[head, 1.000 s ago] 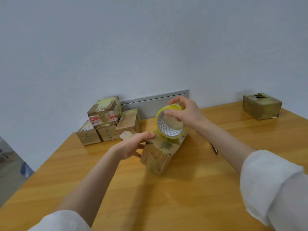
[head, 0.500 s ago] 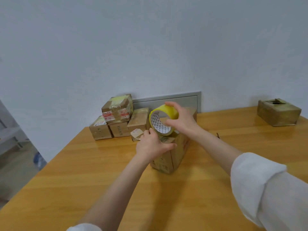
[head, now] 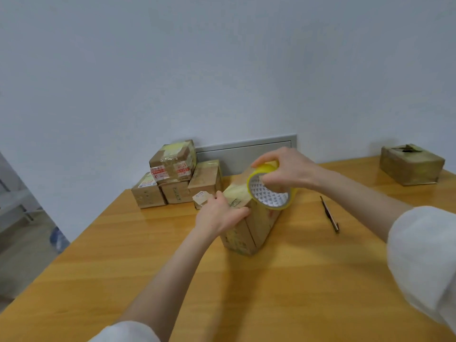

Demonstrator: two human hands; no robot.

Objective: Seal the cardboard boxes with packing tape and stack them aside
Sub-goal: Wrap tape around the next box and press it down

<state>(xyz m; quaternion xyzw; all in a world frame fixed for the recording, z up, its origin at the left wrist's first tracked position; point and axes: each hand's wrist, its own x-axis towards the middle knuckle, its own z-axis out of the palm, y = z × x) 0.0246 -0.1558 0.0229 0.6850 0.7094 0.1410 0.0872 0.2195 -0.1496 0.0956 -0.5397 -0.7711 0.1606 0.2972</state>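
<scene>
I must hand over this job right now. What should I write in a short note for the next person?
Left hand holds the near end of the cardboard box at table centre. Right hand grips the yellow tape roll above its top.
Done: taped boxes stacked at back left.
Left: finish taping this box, stack it, then the far-right box, whose top looks unsealed.

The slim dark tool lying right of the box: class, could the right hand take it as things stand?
Probably not yet. Nothing lies between the right hand and the tool, but that hand grips the tape roll and would have to set it down first.
</scene>
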